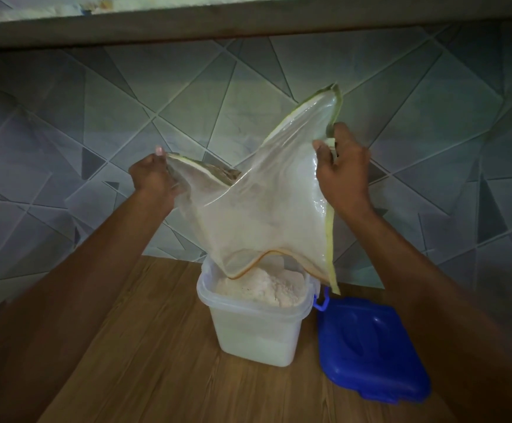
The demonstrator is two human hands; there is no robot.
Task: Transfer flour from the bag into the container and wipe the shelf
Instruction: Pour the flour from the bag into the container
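A clear plastic bag [260, 215] hangs upside down, its open mouth dipping into a translucent square container [257, 328]. Pale flour [260, 288] is heaped up to the container's rim. The bag looks nearly empty, with only a dusty film inside. My left hand [154, 175] pinches one bottom corner of the bag, raised at the left. My right hand [343, 172] grips the other bottom corner, held higher at the right. The container stands on a wooden shelf [144, 355].
A blue lid [370, 346] lies flat on the shelf just right of the container, touching its blue latch. A tiled wall [96, 123] with a triangle pattern stands behind. An upper ledge [218, 25] runs across the top.
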